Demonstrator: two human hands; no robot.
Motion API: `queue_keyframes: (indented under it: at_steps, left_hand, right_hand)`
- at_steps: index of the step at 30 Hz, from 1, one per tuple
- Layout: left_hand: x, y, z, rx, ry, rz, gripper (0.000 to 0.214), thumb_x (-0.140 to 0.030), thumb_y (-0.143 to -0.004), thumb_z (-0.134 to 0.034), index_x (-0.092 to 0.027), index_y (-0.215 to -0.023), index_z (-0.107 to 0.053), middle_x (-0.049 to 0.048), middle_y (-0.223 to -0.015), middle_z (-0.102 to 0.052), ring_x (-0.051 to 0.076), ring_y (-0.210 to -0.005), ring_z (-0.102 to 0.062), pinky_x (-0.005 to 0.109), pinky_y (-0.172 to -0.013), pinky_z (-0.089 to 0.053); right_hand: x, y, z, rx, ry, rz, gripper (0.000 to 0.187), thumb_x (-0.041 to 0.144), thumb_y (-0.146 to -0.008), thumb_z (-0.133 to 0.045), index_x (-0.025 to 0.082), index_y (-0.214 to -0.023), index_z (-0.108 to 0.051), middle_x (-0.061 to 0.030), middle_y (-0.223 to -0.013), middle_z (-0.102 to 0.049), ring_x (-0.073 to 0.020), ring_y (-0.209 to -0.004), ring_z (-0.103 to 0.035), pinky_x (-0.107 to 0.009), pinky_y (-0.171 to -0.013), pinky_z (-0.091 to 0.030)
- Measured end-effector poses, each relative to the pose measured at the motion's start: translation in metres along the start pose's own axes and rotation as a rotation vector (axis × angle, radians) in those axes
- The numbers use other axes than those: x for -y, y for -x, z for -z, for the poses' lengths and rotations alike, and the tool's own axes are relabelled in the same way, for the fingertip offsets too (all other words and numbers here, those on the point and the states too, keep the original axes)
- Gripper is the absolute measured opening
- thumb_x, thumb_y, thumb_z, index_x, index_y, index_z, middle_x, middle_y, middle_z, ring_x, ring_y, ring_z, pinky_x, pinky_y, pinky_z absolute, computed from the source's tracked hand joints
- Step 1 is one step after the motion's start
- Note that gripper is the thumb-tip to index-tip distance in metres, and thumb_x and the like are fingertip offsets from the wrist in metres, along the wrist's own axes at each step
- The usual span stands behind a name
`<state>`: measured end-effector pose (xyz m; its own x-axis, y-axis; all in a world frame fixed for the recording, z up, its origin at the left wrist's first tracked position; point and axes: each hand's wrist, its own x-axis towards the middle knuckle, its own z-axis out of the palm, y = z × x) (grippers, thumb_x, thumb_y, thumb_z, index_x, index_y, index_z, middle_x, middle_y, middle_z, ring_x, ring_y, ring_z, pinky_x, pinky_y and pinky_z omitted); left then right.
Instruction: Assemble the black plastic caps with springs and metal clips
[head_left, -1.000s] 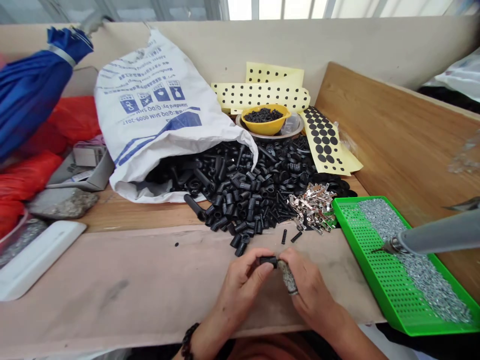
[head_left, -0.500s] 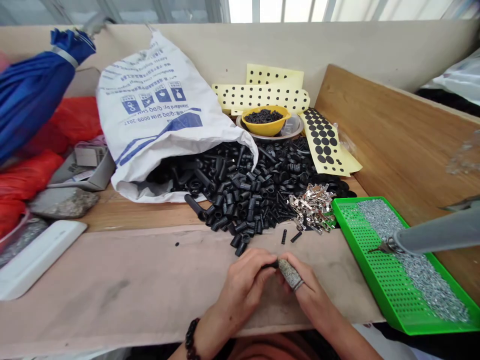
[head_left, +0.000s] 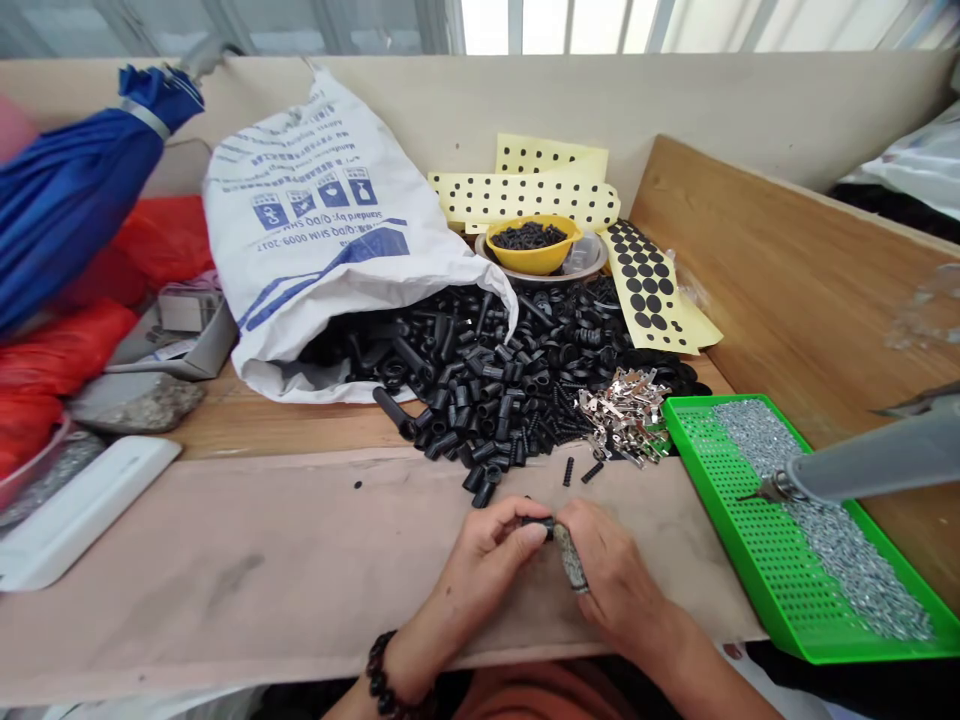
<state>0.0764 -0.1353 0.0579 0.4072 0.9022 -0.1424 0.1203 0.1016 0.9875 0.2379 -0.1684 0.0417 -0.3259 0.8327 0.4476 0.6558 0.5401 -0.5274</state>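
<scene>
Between thumb and fingers my left hand (head_left: 491, 555) pinches a small black plastic part (head_left: 538, 526), held just above the cloth near the front edge. My right hand (head_left: 611, 560) presses closed against the right end of that part, its thumb wrapped in a grey speckled cover (head_left: 571, 558). Whether the right fingers hold anything else is hidden. Two black springs (head_left: 568, 471) lie just beyond my hands. Behind them spreads a pile of black plastic tubes and caps (head_left: 487, 400), next to a heap of shiny metal clips (head_left: 626, 415).
A white sack (head_left: 315, 240) spills black parts at the left. A green basket (head_left: 787, 610) of small silver pieces stands right, with a grey power screwdriver (head_left: 870, 465) above it. A yellow bowl (head_left: 529, 255) and dotted sticker sheets (head_left: 645, 275) lie behind. A white bar (head_left: 97, 510) sits left.
My right hand has rolled over, turning the covered thumb downward and showing its back. The left thumb has shifted, and more of the black part shows. The view has moved slightly.
</scene>
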Motion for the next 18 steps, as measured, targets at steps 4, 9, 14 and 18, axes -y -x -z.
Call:
queue_keyframes:
  at_steps: [4,9,14,18]
  left_hand:
    - [-0.0005,0.0006,-0.0030,-0.007,0.221,0.125,0.023,-0.032,-0.076,-0.061,-0.013,-0.089,-0.064,-0.0008,-0.062,-0.059,0.011,-0.056,-0.052,0.020,-0.054,-0.042]
    - [0.0002,0.0004,-0.0055,-0.047,0.150,0.052,0.021,-0.031,-0.075,-0.061,-0.015,-0.088,-0.065,0.0008,-0.070,-0.062,0.013,-0.063,-0.054,0.022,-0.060,-0.044]
    - [0.0028,0.0003,-0.0075,-0.095,0.113,0.027,0.020,-0.031,-0.076,-0.061,-0.015,-0.088,-0.065,0.0011,-0.074,-0.063,0.013,-0.065,-0.054,0.023,-0.062,-0.044]
    - [0.0003,-0.0002,-0.0072,-0.104,0.251,0.101,0.025,-0.034,-0.076,-0.062,-0.015,-0.091,-0.063,-0.0015,-0.067,-0.059,0.011,-0.061,-0.053,0.022,-0.061,-0.044]
  right_hand:
    - [0.0003,-0.0023,0.0031,0.024,-0.029,-0.024,0.021,0.007,-0.081,-0.031,0.017,-0.092,-0.046,-0.0064,-0.075,-0.052,-0.0203,-0.068,-0.049,-0.032,-0.058,-0.042]
    - [0.0026,-0.0026,0.0029,0.001,-0.029,-0.064,0.019,0.010,-0.084,-0.032,0.018,-0.094,-0.047,-0.0050,-0.074,-0.052,-0.0188,-0.066,-0.050,-0.030,-0.056,-0.042]
    - [0.0024,-0.0034,-0.0003,-0.012,-0.033,-0.110,0.020,0.010,-0.085,-0.032,0.018,-0.095,-0.047,-0.0054,-0.076,-0.055,-0.0190,-0.070,-0.053,-0.031,-0.061,-0.044]
    - [0.0018,-0.0042,0.0031,0.007,-0.041,-0.083,0.028,0.006,-0.079,-0.034,0.018,-0.101,-0.046,-0.0068,-0.082,-0.056,-0.0203,-0.074,-0.053,-0.033,-0.064,-0.046]
